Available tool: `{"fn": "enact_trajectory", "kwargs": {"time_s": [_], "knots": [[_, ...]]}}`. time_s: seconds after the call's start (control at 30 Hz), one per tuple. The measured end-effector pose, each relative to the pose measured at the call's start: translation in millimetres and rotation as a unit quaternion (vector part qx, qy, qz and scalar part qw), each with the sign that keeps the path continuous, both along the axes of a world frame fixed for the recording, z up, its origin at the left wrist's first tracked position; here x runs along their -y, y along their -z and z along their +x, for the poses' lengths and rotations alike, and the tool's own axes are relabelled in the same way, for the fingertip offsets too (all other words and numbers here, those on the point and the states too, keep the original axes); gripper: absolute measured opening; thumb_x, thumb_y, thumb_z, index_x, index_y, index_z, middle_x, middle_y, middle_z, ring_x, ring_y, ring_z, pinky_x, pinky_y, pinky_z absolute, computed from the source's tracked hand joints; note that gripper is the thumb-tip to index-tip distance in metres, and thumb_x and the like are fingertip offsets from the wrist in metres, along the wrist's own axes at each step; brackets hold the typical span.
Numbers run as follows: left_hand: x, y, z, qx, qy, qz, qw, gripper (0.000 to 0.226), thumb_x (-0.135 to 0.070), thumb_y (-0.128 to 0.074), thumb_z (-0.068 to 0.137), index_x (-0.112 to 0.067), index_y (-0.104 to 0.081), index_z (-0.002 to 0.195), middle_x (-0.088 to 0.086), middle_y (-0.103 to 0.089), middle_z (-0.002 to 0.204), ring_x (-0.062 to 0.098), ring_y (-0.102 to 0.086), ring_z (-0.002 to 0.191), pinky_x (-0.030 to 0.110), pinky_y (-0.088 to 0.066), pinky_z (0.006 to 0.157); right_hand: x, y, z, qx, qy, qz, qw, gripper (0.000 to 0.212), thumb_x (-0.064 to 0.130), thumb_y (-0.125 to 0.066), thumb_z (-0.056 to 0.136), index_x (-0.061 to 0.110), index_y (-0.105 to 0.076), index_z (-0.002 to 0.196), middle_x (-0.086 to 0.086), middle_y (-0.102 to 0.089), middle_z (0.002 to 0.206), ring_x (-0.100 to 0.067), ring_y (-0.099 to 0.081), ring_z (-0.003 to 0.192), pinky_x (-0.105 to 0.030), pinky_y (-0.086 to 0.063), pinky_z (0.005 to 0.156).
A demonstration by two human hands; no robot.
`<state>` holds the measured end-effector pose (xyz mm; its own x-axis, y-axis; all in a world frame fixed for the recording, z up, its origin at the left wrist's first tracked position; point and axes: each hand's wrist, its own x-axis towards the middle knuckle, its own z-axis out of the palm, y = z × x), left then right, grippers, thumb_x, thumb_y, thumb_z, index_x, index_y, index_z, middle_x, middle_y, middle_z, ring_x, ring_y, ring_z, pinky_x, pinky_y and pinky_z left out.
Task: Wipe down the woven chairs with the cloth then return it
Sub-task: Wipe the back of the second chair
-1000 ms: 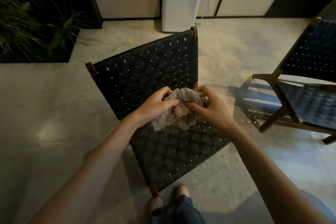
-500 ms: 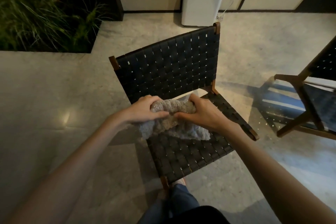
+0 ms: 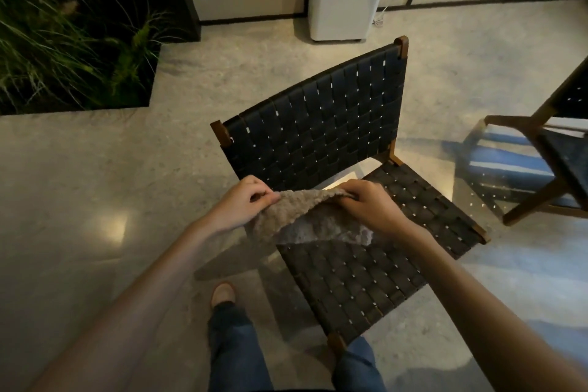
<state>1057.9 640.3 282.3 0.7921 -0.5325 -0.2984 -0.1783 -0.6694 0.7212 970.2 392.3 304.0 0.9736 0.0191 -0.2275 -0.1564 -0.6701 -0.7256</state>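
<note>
Head view is showing both hands working the cloth (image 3: 299, 219) above the near woven chair (image 3: 318, 124), over the back left corner of its seat (image 3: 366, 280), just in front of the gap under the backrest. The left hand (image 3: 245, 204) is pinching the cloth's top edge with curled fingers and thumb, and the right hand (image 3: 369, 210) is gripping the same edge further along, so the fabric is hanging between them as a slack sheet; whether its lower edge is touching the weave I cannot tell. Risks, as I am judging them: only the top edge is being held, so a loose pinch could be letting the cloth slide off onto the floor (image 3: 95, 184); a sheet spread this wide could also be snagging on the wooden post at the seat's corner, or skimming over the straps without pressing into the slots between them. The second chair (image 3: 560, 149), standing well apart at the right, is looking untouched, and forgetting it would be leaving the job half done. Compared with a second ago, the hands are sitting further apart, and the cloth, then bunched into a wad between them, is now opening out flat.
</note>
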Motion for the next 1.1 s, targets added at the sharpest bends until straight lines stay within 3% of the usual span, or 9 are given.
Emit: {"fn": "enact_trajectory", "kwargs": {"time_s": [0.2,0.37,0.43,0.5,0.53,0.63,0.8,0.97,1.1], "knots": [[-63,-1,75,0.055,0.086,-0.03,0.994,0.022,-0.028,-0.054,0.095,-0.017,-0.07,0.105,-0.007,-0.065,0.096,0.001,-0.059,0.09,0.009,-0.045,0.073,-85,14,44,-0.012,0.121,-0.014,0.992,0.016,0.017,-0.047,0.097,0.025,-0.06,0.104,0.012,-0.058,0.091,0.007,-0.054,0.077,-0.007,-0.044,0.067],[-76,0,109,-0.034,0.114,0.003,0.993,0.022,-0.026,-0.035,0.102,-0.02,-0.056,0.1,-0.004,-0.059,0.089,0.009,-0.058,0.086,0.009,-0.042,0.061,-126,11,63,-0.02,0.196,0.009,0.98,0.017,0.022,-0.047,0.099,0.025,-0.062,0.107,0.008,-0.064,0.093,-0.007,-0.059,0.084,-0.015,-0.043,0.066],[-70,3,112,-0.086,0.116,-0.003,0.989,0.021,-0.034,-0.032,0.101,-0.02,-0.048,0.1,0.002,-0.057,0.092,0.018,-0.058,0.09,0.015,-0.044,0.066,-134,9,62,-0.021,0.228,0.026,0.973,0.015,0.027,-0.049,0.098,0.026,-0.065,0.099,0.006,-0.065,0.086,-0.006,-0.06,0.078,-0.024,-0.047,0.064],[-64,3,114,-0.14,0.132,-0.007,0.981,0.041,-0.055,-0.042,0.09,-0.023,-0.043,0.114,0.006,-0.052,0.111,0.02,-0.053,0.102,0.027,-0.048,0.079,-139,6,60,-0.016,0.272,0.035,0.962,0.02,0.029,-0.052,0.097,0.019,-0.068,0.098,0.0,-0.068,0.087,-0.011,-0.063,0.079,-0.034,-0.054,0.071],[-61,3,116,-0.124,0.165,0.011,0.978,0.057,-0.065,-0.05,0.08,-0.027,-0.038,0.121,0.003,-0.047,0.118,0.017,-0.048,0.106,0.03,-0.047,0.083,-140,4,59,-0.013,0.291,0.04,0.956,0.02,0.028,-0.052,0.096,0.018,-0.069,0.097,-0.002,-0.068,0.087,-0.014,-0.063,0.08,-0.036,-0.055,0.074],[-50,2,118,0.065,0.273,0.084,0.956,0.085,-0.068,-0.071,0.062,-0.034,-0.03,0.128,-0.006,-0.041,0.119,0.009,-0.043,0.105,0.027,-0.043,0.08,-136,1,55,-0.005,0.335,0.102,0.937,0.018,0.023,-0.05,0.097,0.031,-0.064,0.089,0.007,-0.065,0.087,-0.009,-0.062,0.085,-0.03,-0.054,0.075],[-38,4,121,0.125,0.285,0.032,0.95,0.045,-0.032,-0.061,0.084,-0.031,-0.036,0.122,-0.004,-0.046,0.111,0.009,-0.05,0.088,0.013,-0.029,0.057,-118,8,45,-0.019,0.366,0.087,0.926,0.015,0.02,-0.051,0.096,0.02,-0.066,0.098,0.001,-0.066,0.091,-0.009,-0.061,0.085,-0.026,-0.052,0.074],[-31,4,134,0.07,0.281,0.017,0.957,0.016,-0.017,-0.053,0.093,-0.022,-0.06,0.107,-0.008,-0.059,0.097,0.004,-0.057,0.084,0.017,-0.044,0.067,-102,28,34,-0.062,0.359,0.064,0.929,0.014,0.019,-0.06,0.091,0.025,-0.061,0.104,0.014,-0.059,0.092,0.0,-0.056,0.085,-0.014,-0.043,0.066],[-10,21,134,0.089,0.318,0.061,0.942,0.012,-0.017,-0.056,0.091,-0.025,-0.062,0.099,-0.014,-0.057,0.088,0.003,-0.058,0.08,0.015,-0.038,0.059,-97,47,15,-0.108,0.34,0.031,0.934,0.016,0.017,-0.061,0.09,0.029,-0.061,0.099,0.015,-0.06,0.089,0.001,-0.057,0.082,-0.013,-0.042,0.065]]}}
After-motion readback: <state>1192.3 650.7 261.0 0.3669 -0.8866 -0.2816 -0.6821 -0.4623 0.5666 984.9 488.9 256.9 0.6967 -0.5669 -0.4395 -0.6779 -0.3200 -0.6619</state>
